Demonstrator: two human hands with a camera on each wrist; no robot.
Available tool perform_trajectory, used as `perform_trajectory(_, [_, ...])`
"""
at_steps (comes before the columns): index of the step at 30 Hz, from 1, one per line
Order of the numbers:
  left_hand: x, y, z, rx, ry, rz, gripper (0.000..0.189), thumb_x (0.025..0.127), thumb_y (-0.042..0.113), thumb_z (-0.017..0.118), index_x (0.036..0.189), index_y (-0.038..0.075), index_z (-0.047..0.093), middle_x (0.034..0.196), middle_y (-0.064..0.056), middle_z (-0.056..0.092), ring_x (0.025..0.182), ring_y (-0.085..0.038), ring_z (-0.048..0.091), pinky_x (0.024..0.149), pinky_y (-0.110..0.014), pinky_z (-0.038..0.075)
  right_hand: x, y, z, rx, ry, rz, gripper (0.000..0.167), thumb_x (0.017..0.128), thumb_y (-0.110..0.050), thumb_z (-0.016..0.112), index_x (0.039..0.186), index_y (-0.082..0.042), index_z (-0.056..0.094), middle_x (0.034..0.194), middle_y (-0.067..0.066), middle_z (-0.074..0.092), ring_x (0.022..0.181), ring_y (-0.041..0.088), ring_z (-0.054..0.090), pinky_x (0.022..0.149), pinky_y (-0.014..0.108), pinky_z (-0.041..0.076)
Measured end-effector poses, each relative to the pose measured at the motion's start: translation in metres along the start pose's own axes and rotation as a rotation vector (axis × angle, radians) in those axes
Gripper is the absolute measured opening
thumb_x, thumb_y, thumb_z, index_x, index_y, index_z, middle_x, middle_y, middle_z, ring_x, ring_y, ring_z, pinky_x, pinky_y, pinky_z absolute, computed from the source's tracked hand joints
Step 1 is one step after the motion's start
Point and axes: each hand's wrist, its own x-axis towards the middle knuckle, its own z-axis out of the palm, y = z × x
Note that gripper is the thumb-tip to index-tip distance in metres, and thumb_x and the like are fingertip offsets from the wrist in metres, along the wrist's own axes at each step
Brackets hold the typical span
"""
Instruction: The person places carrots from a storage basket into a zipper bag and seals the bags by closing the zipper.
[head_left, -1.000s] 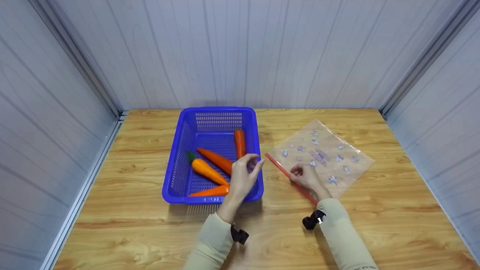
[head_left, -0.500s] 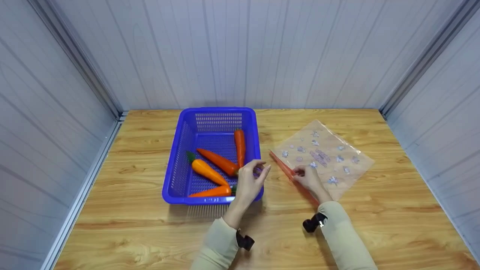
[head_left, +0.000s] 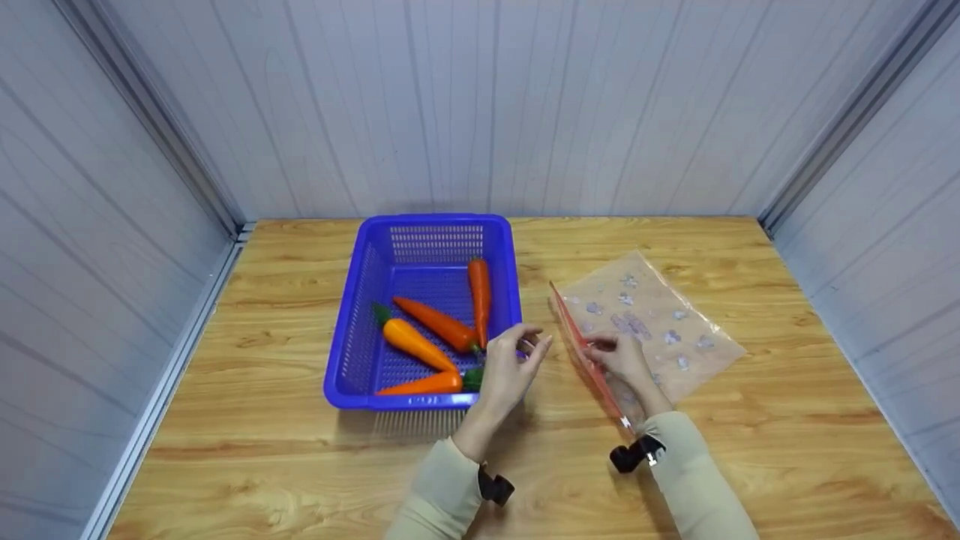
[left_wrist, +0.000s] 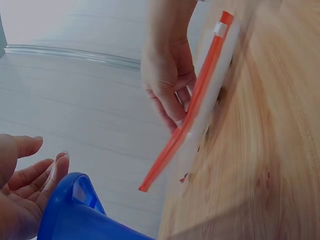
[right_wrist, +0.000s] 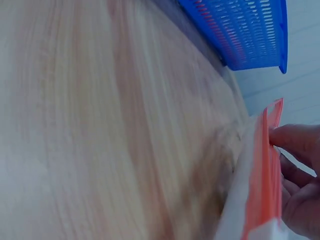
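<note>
My right hand (head_left: 621,358) pinches the red zip edge of a clear ziplock bag (head_left: 679,330) with a pale flower print. In the left wrist view the red strip (left_wrist: 200,92) is lifted off the table, slanting, with a white slider near its top end. Thumb and fingers of the right hand (right_wrist: 300,165) close on the strip's side in the right wrist view. My left hand (head_left: 506,375) holds nothing; its fingers are loosely bent over the right rim of a blue plastic basket (head_left: 345,322), near the front corner. Several toy carrots (head_left: 416,343) lie in the basket.
The wooden table (head_left: 285,465) carries the basket left of centre and the bag at the right. Pale panel walls (head_left: 480,105) enclose the back and both sides. A black wrist camera (head_left: 495,489) sits on each sleeve cuff.
The right hand has raised the bag's red zip edge and drawn it slightly right, so the bag's near side stands up. The left hand has shifted right and a little towards the front.
</note>
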Motion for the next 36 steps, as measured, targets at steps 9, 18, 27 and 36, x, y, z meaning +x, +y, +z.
perform_trajectory(9, [0.0, 0.004, 0.006, -0.002, -0.047, -0.025, 0.016, 0.082, 0.011, 0.063, 0.09, -0.002, 0.064, 0.072, -0.006, 0.062, 0.059, -0.011, 0.057, 0.052, -0.015, 0.047, -0.01, -0.023, -0.001, 0.166, 0.017, 0.001, 0.025, 0.077, -0.002, 0.066, 0.098, 0.01, 0.061, 0.072, 0.009, 0.061, 0.055, 0.01, 0.057, 0.047, 0.026, 0.05])
perform_trajectory(18, [0.001, 0.007, 0.015, -0.011, -0.114, -0.05, 0.019, 0.083, 0.013, 0.063, 0.093, -0.003, 0.063, 0.073, -0.006, 0.061, 0.06, -0.01, 0.058, 0.054, -0.015, 0.047, -0.021, -0.048, 0.0, 0.349, 0.043, -0.034, 0.026, 0.077, 0.004, 0.064, 0.1, 0.014, 0.057, 0.072, 0.009, 0.06, 0.054, 0.01, 0.057, 0.044, 0.025, 0.049])
perform_trajectory(27, [0.002, 0.01, 0.023, 0.011, -0.116, -0.04, 0.024, 0.082, 0.017, 0.063, 0.092, -0.005, 0.063, 0.07, -0.004, 0.062, 0.057, -0.006, 0.057, 0.051, -0.013, 0.045, -0.03, -0.064, 0.004, 0.419, 0.092, -0.102, 0.02, 0.076, 0.01, 0.061, 0.096, 0.015, 0.058, 0.069, 0.01, 0.058, 0.052, 0.011, 0.056, 0.042, 0.023, 0.047])
perform_trajectory(36, [0.003, 0.012, 0.027, 0.01, -0.091, -0.069, 0.023, 0.082, 0.017, 0.064, 0.09, -0.004, 0.062, 0.068, -0.004, 0.063, 0.056, -0.006, 0.057, 0.05, -0.013, 0.045, -0.037, -0.075, 0.006, 0.427, 0.116, -0.134, 0.02, 0.076, 0.01, 0.061, 0.095, 0.015, 0.057, 0.069, 0.008, 0.058, 0.05, 0.01, 0.054, 0.042, 0.023, 0.047])
